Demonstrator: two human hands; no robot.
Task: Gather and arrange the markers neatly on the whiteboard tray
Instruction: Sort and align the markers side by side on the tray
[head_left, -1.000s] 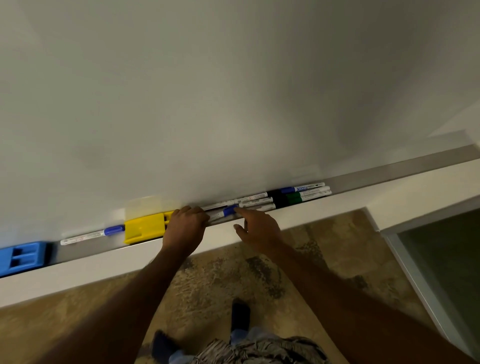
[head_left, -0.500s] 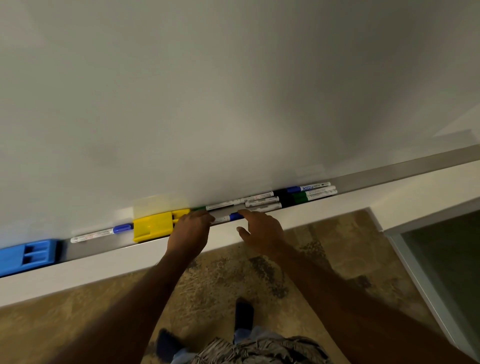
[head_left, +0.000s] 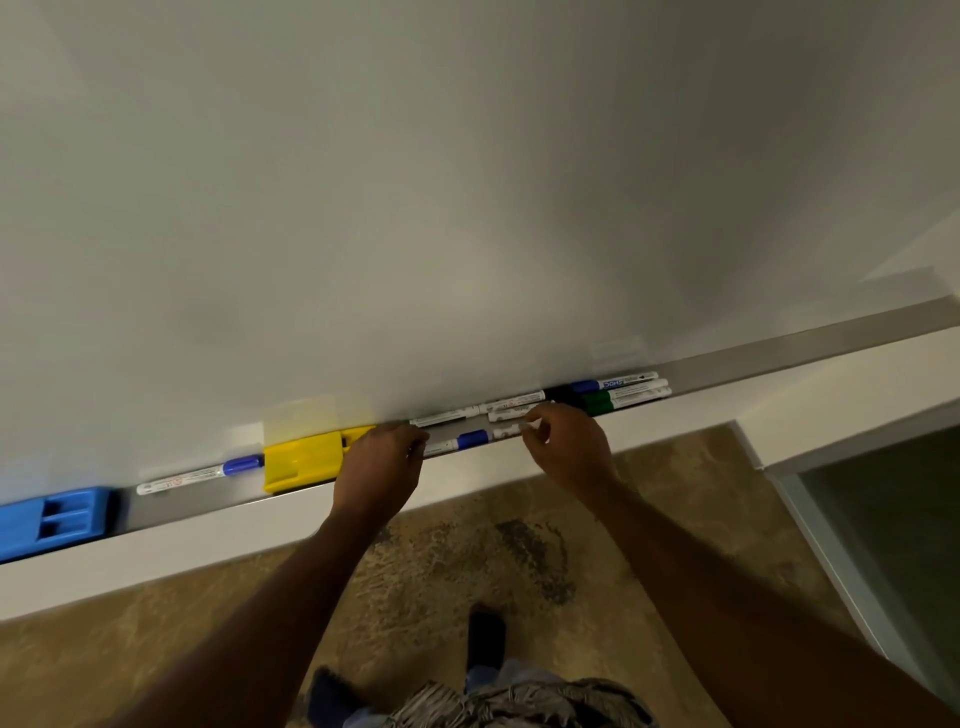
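Note:
A metal whiteboard tray (head_left: 779, 348) runs across the view below the whiteboard. In its middle lie several white markers (head_left: 511, 402), and in front of them a blue-capped marker (head_left: 462, 440). My left hand (head_left: 379, 462) grips the left end of that blue-capped marker. My right hand (head_left: 566, 447) pinches the end of a white marker barrel (head_left: 505, 430) in the front row. A group with a blue marker (head_left: 615, 383) and a green marker (head_left: 623, 399) lies just right of them. One more blue-capped marker (head_left: 200, 474) lies alone at the left.
A yellow eraser (head_left: 306, 460) sits in the tray just left of my left hand, and a blue eraser (head_left: 52, 519) lies at the far left. The tray's right stretch holds nothing. Below are a white ledge and a brown patterned floor.
My right hand's fingers, stretched flat over the markers before, have curled into a pinch on a front-row marker. My left hand stays at the blue-capped marker's left end.

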